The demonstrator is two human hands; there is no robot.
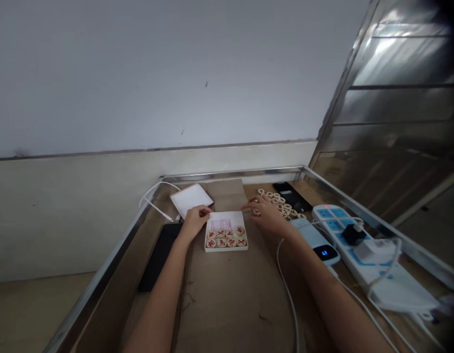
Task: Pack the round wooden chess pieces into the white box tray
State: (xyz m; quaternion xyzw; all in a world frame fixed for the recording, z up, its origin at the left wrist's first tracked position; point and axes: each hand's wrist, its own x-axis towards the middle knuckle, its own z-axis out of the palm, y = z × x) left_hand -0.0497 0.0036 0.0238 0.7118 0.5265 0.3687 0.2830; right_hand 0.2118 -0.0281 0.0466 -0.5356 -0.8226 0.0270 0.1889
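Observation:
A shallow white box (208, 249) lies on the cardboard, with Chinese chess pieces (221, 242) in red characters set in two rows in its near part. Pink printing shows on its bare far part. My left hand (196, 219) is at the box's far left corner, its fingers curled against the edge. Over on the right, my right hand (267, 213) reaches palm down with its fingers apart. One chess piece (256, 212) lies just under those fingers. More loose chess pieces (286, 212) are grouped beyond and beside that hand, partly hidden by it.
A white box lid (192, 198) lies at the back left. A dark tablet-like slab (161, 257) is beside my left forearm. To the right are a black phone (293, 196), a white device with a lit display (324, 252), a power strip (396, 289) and cables. A metal rim edges the table.

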